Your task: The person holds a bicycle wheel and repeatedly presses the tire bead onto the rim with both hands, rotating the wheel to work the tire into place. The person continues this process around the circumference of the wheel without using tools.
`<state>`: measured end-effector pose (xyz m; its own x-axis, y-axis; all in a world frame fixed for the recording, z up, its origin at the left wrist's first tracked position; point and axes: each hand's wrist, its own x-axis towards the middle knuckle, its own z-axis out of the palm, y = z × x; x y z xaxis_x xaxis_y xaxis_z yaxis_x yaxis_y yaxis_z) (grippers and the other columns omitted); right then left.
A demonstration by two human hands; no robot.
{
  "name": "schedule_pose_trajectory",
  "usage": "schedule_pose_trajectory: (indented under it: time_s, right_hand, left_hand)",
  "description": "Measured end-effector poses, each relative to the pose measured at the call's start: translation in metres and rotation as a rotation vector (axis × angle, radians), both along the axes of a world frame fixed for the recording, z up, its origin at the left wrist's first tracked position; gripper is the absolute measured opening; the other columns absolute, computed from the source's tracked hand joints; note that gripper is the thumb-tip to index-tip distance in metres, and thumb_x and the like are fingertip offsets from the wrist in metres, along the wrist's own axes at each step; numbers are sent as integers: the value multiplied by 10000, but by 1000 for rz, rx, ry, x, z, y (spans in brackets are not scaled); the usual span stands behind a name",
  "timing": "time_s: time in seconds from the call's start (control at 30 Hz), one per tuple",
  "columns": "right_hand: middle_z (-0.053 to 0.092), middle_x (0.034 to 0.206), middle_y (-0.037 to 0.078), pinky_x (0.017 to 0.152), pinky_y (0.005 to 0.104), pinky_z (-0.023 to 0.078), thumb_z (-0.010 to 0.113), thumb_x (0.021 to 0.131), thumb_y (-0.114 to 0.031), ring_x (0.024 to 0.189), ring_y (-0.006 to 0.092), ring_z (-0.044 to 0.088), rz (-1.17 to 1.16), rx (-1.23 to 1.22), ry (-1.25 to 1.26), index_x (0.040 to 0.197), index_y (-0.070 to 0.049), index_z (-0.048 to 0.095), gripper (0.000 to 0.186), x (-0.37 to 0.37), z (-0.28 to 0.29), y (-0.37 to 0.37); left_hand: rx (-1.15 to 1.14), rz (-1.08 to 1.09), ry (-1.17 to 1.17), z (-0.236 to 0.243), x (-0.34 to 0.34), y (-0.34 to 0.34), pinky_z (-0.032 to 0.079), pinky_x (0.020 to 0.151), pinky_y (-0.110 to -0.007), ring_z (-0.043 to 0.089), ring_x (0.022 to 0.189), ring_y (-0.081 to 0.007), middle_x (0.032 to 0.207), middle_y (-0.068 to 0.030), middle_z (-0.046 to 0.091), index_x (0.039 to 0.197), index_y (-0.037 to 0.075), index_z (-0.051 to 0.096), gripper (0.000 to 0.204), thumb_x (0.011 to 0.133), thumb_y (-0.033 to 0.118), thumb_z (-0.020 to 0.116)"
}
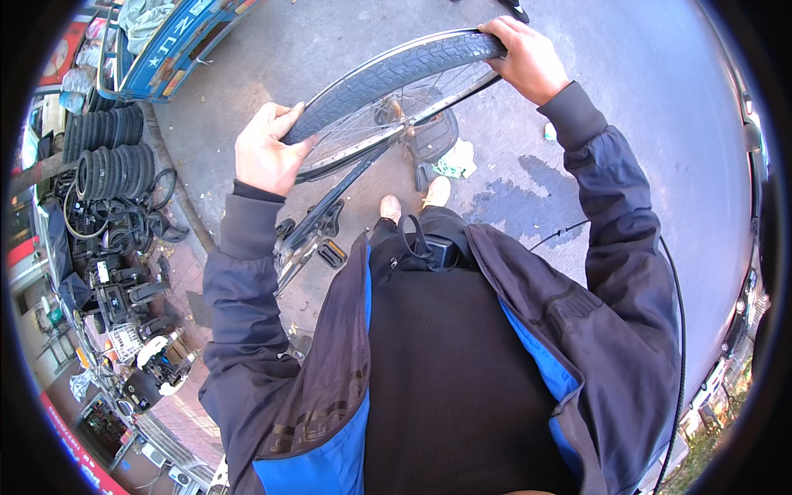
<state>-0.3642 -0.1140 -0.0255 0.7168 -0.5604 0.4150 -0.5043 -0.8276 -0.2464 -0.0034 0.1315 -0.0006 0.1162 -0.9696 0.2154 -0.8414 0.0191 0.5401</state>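
Note:
A bicycle tire (388, 80) with dark grey tread curves across the top middle, on a spoked wheel whose metal rim (351, 150) shows below it. My left hand (271, 148) is closed on the tire's left side, thumb and fingers pinching it. On the tire's right end, my right hand (528, 59) grips with the fingers wrapped over it. Below the wheel, the dark bicycle frame (334, 194) slants down to the left, with a pedal (332, 254) near my legs. Whether the tire is fully seated on the rim I cannot tell.
A blue cart (169, 54) stands at the upper left. Stacked tires (115, 172) and a heap of dark parts (111, 235) line the left side. A crumpled pale bag (456, 158) and a wet patch (524, 198) are on the ground near my shoes (437, 191).

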Motion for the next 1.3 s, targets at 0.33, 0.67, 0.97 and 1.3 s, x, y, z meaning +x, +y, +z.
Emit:
schedule_pose_trajectory:
  time_s: [0.33,0.67,0.97,1.3]
  right_hand:
    - [744,963,170,796,466,591,856,818,-125,902,392,743,-8,117,-8,1021,-50,748,242,3,21,-12]
    - [672,1073,209,884,482,556,795,798,-12,1024,436,676,-48,164,-8,1122,-27,701,338,6,26,9]
    - [762,1197,166,972,428,591,862,930,-200,1122,405,746,-153,163,-60,1438,-142,666,548,-59,-84,-53]
    - [693,1353,183,1086,433,554,889,851,-114,1269,388,675,138,-38,-154,1489,-61,615,697,5,-10,12]
  left_hand:
    - [-69,-33,-11,-9,-2,20,586,1011,-356,743,1130,-288,1264,-163,733,1383,7,732,703,755,189,989]
    - [309,470,336,-165,66,94,557,1102,-384,737,1247,-285,1363,-187,752,1475,54,651,790,768,157,986]
    - [246,255,7,-71,43,47,607,904,-389,794,983,-319,1039,-177,810,1268,81,765,406,876,163,834]
    - [227,426,-28,-62,15,50,609,959,-427,776,1064,-385,1175,-222,781,1322,65,717,514,838,186,843]
